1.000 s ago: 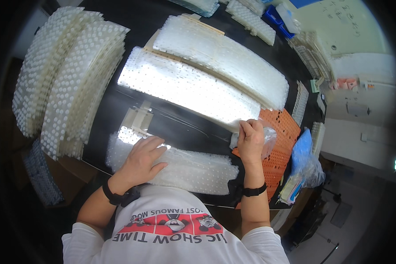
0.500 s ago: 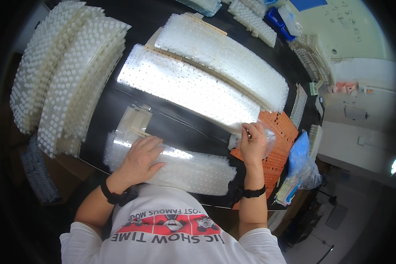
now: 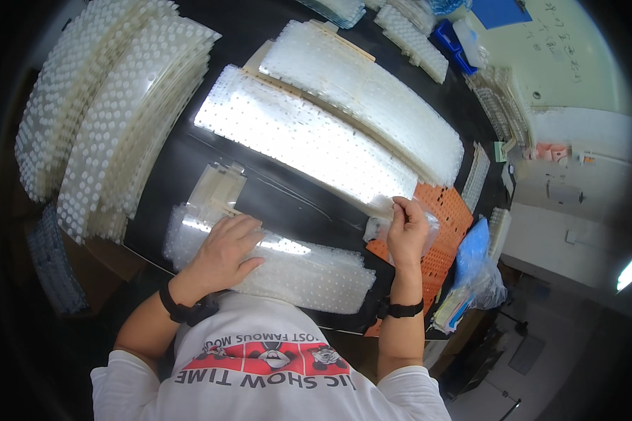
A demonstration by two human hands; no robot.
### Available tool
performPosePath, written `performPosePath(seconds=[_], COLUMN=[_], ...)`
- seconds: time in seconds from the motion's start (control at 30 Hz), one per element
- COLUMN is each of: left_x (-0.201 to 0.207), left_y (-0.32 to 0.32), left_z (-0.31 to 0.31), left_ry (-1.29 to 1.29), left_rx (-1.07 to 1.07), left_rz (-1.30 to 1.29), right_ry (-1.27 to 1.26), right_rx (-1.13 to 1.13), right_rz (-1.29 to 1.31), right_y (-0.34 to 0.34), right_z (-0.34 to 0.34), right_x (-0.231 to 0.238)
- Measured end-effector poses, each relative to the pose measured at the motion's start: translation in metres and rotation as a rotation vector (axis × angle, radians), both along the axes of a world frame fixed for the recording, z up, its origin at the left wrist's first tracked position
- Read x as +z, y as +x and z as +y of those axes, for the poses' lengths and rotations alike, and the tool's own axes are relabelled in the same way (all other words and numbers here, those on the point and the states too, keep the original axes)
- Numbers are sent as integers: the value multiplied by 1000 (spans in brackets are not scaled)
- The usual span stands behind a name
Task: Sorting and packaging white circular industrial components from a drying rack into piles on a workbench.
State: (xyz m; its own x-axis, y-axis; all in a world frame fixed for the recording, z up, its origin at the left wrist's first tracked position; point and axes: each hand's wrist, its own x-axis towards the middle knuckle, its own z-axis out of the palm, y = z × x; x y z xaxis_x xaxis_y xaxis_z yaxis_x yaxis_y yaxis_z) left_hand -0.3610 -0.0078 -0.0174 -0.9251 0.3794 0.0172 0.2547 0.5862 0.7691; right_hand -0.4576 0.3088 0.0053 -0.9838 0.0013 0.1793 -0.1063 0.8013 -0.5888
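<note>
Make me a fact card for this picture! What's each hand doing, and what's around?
Left hand: resting on dotted clear sheets
Right hand: in a pinch; anything held is too small to tell
Nearby: clear plastic, orange board with holes
Beyond: pale dotted stack
Person's left: white-dotted sheets
Person's right: blue plastic
Table: black

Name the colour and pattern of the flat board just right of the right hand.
Orange board, dotted with dark spots; head view.
</note>
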Motion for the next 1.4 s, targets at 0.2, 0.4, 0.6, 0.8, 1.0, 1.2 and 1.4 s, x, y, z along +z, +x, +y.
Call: performPosePath(seconds=[0.2,0.4,0.6,0.8,1.0,1.2,1.4], left_x=[-2,-3,-2,-3,-2,-3,-1], left_y=[1,1,1,2,1,0,-1], left_z=[0,0,-1,-1,-1,0,0], left_ry=[9,7,3,16,9,-15,-21], left_rx=[3,3,5,1,-10,-17,-26], left_rz=[-2,5,-8,-14,-13,-4,-7], right_ry=[-110,-295,-57,141,126,78,108], right_rx=[-133,-124,-62,-58,-42,55,155], right_rz=[-30,-137,-237,-167,-134,-67,-73], right_y=[1,-2,-4,-5,-5,-5,-6], right_z=[2,11,2,-2,-3,-12,-27], right_x=[1,-6,1,5,8,10,12])
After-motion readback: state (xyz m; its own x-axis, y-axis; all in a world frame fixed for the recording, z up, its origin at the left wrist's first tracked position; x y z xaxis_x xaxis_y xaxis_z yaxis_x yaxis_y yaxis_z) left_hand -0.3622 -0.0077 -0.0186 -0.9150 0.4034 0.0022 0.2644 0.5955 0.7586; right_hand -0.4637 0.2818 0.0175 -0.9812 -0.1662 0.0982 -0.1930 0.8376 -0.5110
